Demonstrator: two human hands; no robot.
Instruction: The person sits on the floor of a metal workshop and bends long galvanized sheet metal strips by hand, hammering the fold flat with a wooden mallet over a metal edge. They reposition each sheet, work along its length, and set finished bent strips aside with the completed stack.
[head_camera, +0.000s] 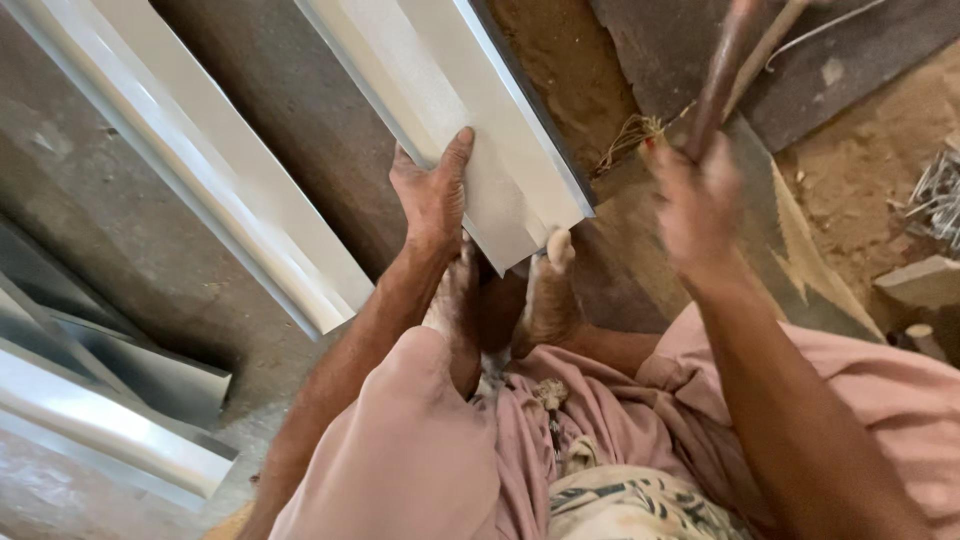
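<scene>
My left hand (432, 195) lies flat and open on the pale metal sheet (470, 130), pressing its near end to the floor by my feet (545, 290). My right hand (695, 200), blurred, wraps its grip tight round a hammer handle (722, 70).

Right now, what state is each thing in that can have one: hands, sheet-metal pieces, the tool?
Left hand: pressed flat on the folded metal sheet, thumb up along it.
Folded metal sheet: lying on the floor, near end braced against the foot.
Right hand: closed on the tool handle, raised, motion-blurred.
Second metal channel: lying flat, untouched.
Stacked metal pieces: resting at lower left, untouched.
</scene>
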